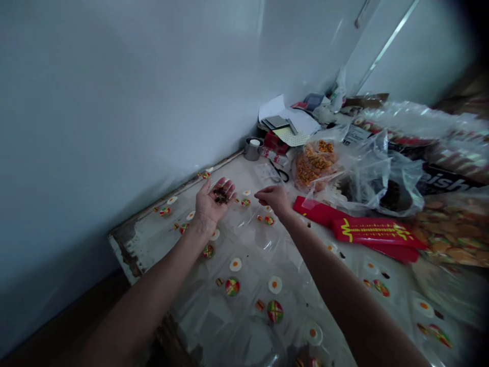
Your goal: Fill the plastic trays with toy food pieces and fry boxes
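Left hand [211, 204]: palm up, fingers spread wide, a small heap of dark pieces [220, 194] lying on palm and fingers. Right hand [274, 197]: narrow, fingertips drawn together just above the table [143, 239]; I cannot tell whether anything sits between them. The hands are apart, both bare.

Nearest me, clear plastic [229, 326] covers much of the tabletop, with sets laid out: fried-egg-shaped pieces [275, 285], round red-yellow-green pieces [275, 311], small layered brown pieces [260, 305]. At several right-hand sets I also note a dark piece lying near the egg shape. The right forearm hides part of the layout from me.

Beyond that arm, red packets [378, 230] with yellow print lie overlapping, crowding its right side. A bag of orange discs [451, 229] sits farther right. Past the packets: a clear bag of orange bits [315, 165], then black-handled scissors [281, 175] to its left.

Farther, a metal mug [252, 151] stands near the pale wall [133, 102]; papers [301, 122] pile up behind.
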The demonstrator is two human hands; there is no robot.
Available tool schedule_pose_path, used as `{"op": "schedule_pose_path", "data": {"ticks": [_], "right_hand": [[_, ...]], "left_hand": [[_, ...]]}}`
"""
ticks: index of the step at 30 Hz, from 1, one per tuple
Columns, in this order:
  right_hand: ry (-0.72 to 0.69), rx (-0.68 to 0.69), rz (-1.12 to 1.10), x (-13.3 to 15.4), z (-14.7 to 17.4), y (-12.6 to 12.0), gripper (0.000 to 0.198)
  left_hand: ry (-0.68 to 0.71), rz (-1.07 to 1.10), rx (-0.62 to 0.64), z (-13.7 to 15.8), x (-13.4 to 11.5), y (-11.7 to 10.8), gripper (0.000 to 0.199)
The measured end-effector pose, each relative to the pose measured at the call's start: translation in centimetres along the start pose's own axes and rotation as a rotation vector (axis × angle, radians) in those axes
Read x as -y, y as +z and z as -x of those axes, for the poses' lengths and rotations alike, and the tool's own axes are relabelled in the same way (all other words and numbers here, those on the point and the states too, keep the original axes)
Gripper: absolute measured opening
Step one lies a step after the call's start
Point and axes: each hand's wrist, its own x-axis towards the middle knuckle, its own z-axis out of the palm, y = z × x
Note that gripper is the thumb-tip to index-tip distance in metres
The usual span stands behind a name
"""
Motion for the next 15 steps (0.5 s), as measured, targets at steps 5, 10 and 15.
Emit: {"op": "schedule_pose_path", "data": {"ticks": [5,10,15], "right_hand": [[-0.075,-0.037,0.346,-1.0,-2.8,1.6,0.008],[-0.106,-0.120,0.347,-1.3,-2.1,2.0,0.031],[-0.460,0.007,0.210,2.3,0.5,2.8,0.032]], "left_hand": [[-0.037,-0.019,0.040,-0.6,-0.4,-0.5,0.045],[-0.092,-0.038,0.025,-0.1,0.1,-0.9,0.054],[-0.131,-0.057,0.036,0.3,0.2,-1.4,0.060]]}}
